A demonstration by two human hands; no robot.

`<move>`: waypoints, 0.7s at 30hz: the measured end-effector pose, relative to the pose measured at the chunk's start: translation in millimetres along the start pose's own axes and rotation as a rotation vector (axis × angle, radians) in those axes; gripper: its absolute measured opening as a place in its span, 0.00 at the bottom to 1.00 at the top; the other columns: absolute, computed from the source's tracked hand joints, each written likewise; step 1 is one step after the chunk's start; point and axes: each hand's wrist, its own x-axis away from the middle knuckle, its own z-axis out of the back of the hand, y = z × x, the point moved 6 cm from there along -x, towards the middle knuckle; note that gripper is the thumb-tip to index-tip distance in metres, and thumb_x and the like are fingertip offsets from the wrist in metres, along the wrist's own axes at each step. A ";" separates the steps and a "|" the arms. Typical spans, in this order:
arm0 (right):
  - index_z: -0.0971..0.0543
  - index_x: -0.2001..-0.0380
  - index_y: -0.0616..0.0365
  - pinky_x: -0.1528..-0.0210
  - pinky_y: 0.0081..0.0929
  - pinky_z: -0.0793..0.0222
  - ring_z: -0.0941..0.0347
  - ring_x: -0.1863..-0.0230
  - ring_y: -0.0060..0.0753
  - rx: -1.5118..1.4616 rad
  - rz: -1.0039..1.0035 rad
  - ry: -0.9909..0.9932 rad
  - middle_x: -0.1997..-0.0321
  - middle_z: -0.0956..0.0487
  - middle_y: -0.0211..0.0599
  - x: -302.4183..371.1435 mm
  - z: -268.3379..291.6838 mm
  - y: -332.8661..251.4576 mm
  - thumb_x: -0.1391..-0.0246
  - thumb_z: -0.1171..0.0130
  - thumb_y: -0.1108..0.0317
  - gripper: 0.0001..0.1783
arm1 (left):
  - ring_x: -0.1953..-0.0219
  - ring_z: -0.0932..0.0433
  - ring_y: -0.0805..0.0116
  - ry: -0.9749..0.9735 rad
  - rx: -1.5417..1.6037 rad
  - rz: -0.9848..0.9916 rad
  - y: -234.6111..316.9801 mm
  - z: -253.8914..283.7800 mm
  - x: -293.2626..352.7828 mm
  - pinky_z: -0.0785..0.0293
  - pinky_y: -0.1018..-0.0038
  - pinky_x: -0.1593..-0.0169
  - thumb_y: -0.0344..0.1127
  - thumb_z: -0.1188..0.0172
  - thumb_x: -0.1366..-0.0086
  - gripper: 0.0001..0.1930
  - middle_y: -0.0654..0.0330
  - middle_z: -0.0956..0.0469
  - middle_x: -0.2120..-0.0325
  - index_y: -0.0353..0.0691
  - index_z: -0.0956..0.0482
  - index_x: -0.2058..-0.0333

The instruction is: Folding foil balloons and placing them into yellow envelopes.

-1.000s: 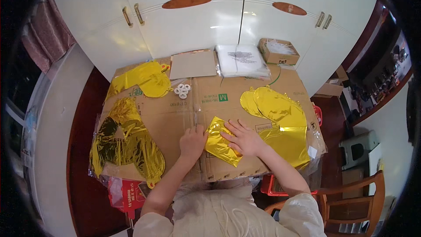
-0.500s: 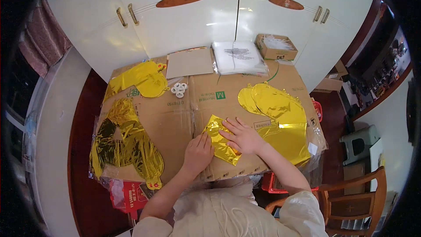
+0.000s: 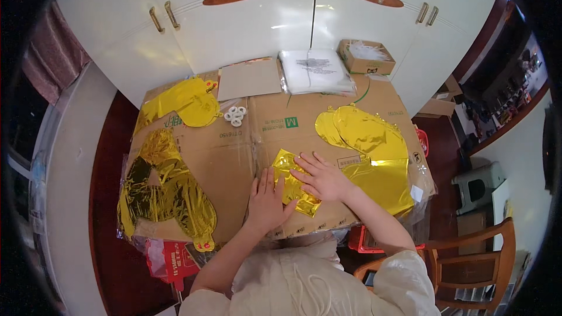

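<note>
A shiny gold foil balloon (image 3: 282, 164), folded into a flat packet, lies on the cardboard near the table's front edge. My right hand (image 3: 323, 179) rests flat on it, fingers stretched out, covering its right side. At the packet's left edge, my left hand (image 3: 268, 203) lies open with fingers spread and the thumb reaching toward the foil. Unfolded gold foil balloons are spread around: one crumpled flat piece (image 3: 175, 184) at the left, others (image 3: 196, 108) at the far left, and a smooth overlapping pile (image 3: 377, 169) at the right.
Flattened cardboard (image 3: 225, 167) covers the table. Toward the back are several small white rolls (image 3: 236, 116), a grey board (image 3: 250, 80), a stack of clear plastic bags (image 3: 315, 76) and a small carton (image 3: 366, 61). White cabinets (image 3: 252, 23) stand behind; a wooden chair (image 3: 474, 263) is at right.
My left hand has opened from bunched fingers to spread ones beside the folded foil. My right hand still lies on the packet, shifted slightly. The whole view has tilted a little.
</note>
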 end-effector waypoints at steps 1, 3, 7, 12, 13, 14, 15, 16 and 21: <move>0.35 0.33 0.47 0.25 0.51 0.59 0.52 0.25 0.48 -0.004 0.000 -0.002 0.26 0.44 0.44 0.0 -1.4 0.9 0.35 0.53 0.51 0.30 | 0.29 0.52 0.43 -0.011 -0.007 0.002 0.5 -0.8 -0.1 0.56 0.47 0.30 0.62 0.46 0.38 0.45 0.35 0.50 0.33 0.31 0.43 0.35; 0.35 0.33 0.46 0.25 0.51 0.60 0.52 0.25 0.48 -0.022 0.001 -0.013 0.26 0.44 0.44 -0.6 -1.8 2.5 0.35 0.53 0.50 0.29 | 0.28 0.55 0.43 -0.050 -0.023 0.015 2.3 -0.8 -1.0 0.59 0.47 0.30 0.66 0.46 0.40 0.49 0.35 0.52 0.32 0.32 0.46 0.33; 0.35 0.33 0.43 0.25 0.52 0.59 0.51 0.25 0.48 -0.056 0.006 -0.019 0.26 0.44 0.44 -2.7 2.1 5.2 0.35 0.53 0.50 0.29 | 0.28 0.56 0.41 -0.123 -0.042 0.043 5.9 4.1 -2.4 0.62 0.45 0.29 0.72 0.44 0.46 0.57 0.34 0.53 0.32 0.32 0.49 0.32; 0.30 0.38 0.45 0.27 0.49 0.54 0.47 0.27 0.47 -0.129 -0.031 0.159 0.29 0.39 0.42 3.6 22.3 8.0 0.39 0.47 0.54 0.26 | 0.27 0.58 0.41 -0.117 -0.039 0.042 5.5 0.0 -3.8 0.65 0.45 0.29 0.76 0.44 0.49 0.60 0.34 0.55 0.31 0.31 0.50 0.32; 0.26 0.42 0.46 0.29 0.47 0.50 0.43 0.29 0.46 -0.155 -0.037 0.228 0.32 0.35 0.41 6.0 34.3 3.0 0.40 0.46 0.56 0.24 | 0.27 0.59 0.41 -0.119 -0.034 0.048 5.2 -0.3 -3.7 0.65 0.45 0.29 0.76 0.43 0.49 0.61 0.34 0.55 0.31 0.31 0.50 0.32; 0.23 0.45 0.48 0.30 0.46 0.45 0.40 0.31 0.45 -0.183 -0.043 0.298 0.34 0.32 0.40 9.4 45.2 -2.3 0.42 0.44 0.58 0.21 | 0.27 0.59 0.41 -0.123 -0.030 0.054 4.8 -1.1 -3.4 0.66 0.45 0.29 0.76 0.43 0.50 0.61 0.34 0.55 0.31 0.31 0.50 0.32; 0.22 0.50 0.48 0.34 0.42 0.42 0.36 0.36 0.41 -0.182 -0.075 0.261 0.39 0.29 0.37 15.9 46.8 -9.4 0.44 0.43 0.60 0.19 | 0.27 0.58 0.42 -0.107 -0.037 0.057 4.5 -1.4 -2.8 0.65 0.45 0.29 0.76 0.44 0.50 0.61 0.35 0.54 0.31 0.32 0.49 0.32; 0.20 0.54 0.49 0.38 0.39 0.39 0.33 0.40 0.38 -0.178 -0.111 0.223 0.44 0.26 0.34 27.9 47.9 -19.5 0.46 0.42 0.62 0.16 | 0.28 0.57 0.43 -0.090 -0.043 0.057 4.7 -1.4 -2.2 0.64 0.45 0.29 0.76 0.44 0.50 0.60 0.35 0.53 0.31 0.32 0.48 0.32; 0.18 0.63 0.48 0.50 0.30 0.33 0.27 0.53 0.26 0.007 0.148 0.239 0.57 0.22 0.24 57.9 51.8 -47.4 0.54 0.39 0.66 0.12 | 0.27 0.56 0.44 -0.080 -0.048 0.062 5.1 -0.9 -1.8 0.63 0.45 0.29 0.76 0.44 0.51 0.60 0.35 0.52 0.31 0.32 0.48 0.32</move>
